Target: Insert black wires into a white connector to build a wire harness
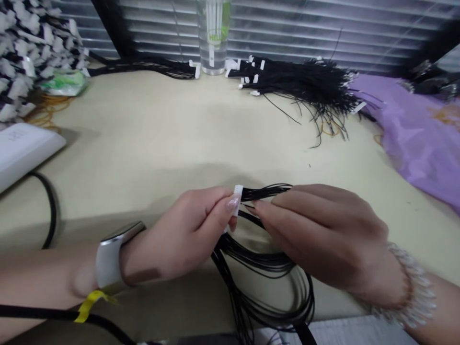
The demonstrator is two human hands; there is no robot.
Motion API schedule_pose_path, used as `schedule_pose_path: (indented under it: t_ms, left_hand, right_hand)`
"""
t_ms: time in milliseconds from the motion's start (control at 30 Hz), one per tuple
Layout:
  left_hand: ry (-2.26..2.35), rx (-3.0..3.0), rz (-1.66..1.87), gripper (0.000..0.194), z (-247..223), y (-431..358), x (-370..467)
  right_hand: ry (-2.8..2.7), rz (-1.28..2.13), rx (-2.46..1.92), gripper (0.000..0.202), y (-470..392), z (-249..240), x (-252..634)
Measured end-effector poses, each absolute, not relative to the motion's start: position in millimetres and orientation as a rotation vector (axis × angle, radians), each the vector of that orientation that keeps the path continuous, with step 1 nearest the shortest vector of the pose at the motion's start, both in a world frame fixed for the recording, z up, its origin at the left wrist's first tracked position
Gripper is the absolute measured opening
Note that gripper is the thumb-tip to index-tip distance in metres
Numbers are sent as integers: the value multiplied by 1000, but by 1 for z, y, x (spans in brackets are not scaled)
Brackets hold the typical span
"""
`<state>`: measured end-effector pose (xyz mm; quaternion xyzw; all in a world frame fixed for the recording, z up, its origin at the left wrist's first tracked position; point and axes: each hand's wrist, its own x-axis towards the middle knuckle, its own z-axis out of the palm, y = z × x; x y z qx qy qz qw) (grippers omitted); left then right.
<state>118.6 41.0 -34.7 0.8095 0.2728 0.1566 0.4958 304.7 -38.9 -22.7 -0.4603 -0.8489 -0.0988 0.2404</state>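
Between the thumb and fingers of my left hand (192,230) is a white plastic connector (237,196), held upright. Several thin black wires (264,192) run out of its right side. My right hand (323,235) is closed in a pinch just right of the connector, on a thin black wire (247,206) whose end points at the connector's face. Whether that end touches the housing I cannot tell. Below both hands, more black wires hang in a looped bundle (273,261) down to the table's front edge.
A clear bottle (213,48) stands at the back by the blinds. Bundles of black wires with white connectors (294,81) lie to its right, others (143,66) to its left. A white box (27,148) and a connector heap (32,52) are left; a purple bag (413,129) is right.
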Motion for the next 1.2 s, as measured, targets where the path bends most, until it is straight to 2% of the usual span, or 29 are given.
schedule_pose_path:
  t_ms: [333, 567, 867, 1033, 1100, 1200]
  left_hand:
    - [653, 1977, 328, 35, -34, 43, 121]
    - [662, 1992, 310, 35, -33, 43, 121]
    - [628, 2019, 281, 34, -33, 45, 119]
    - [619, 2002, 280, 34, -29, 47, 119]
    - [673, 1967, 272, 37, -29, 48, 120]
    - [807, 1883, 271, 41, -32, 48, 120]
  right_hand:
    - [-2397, -445, -1205, 18, -41, -11, 302]
    - [-2362, -376, -1206, 27, -39, -13, 296]
    - [-2372, -319, -1231, 20, -40, -18, 295]
    - [-2248, 17, -1465, 9, -37, -14, 307]
    - [-2150, 100, -1516, 20, -40, -8, 312]
    - [-1997, 37, -1569, 37, -50, 7, 316]
